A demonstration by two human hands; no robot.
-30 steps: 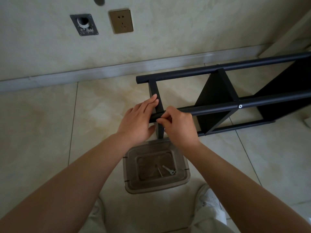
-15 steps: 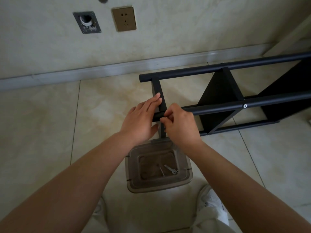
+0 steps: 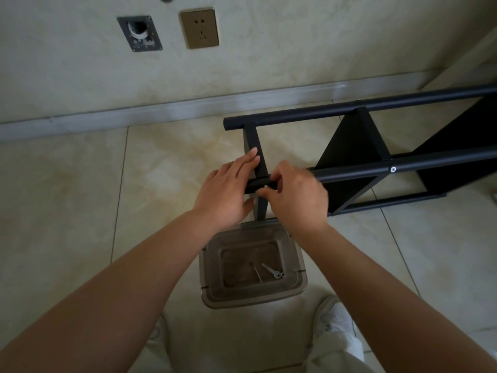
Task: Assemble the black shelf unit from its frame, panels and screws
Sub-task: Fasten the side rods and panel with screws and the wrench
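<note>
presently: black shelf unit on its side on the floor; left hand braces its end crossbar, right hand pinches at the near tube's end; risk: cross-threaded screw if joint shifts.

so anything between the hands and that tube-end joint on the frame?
Nothing visible. The left hand lies against the crossbar beside the tube end; the right hand pinches at the joint. The plastic bin sits below, clear of both.
</note>
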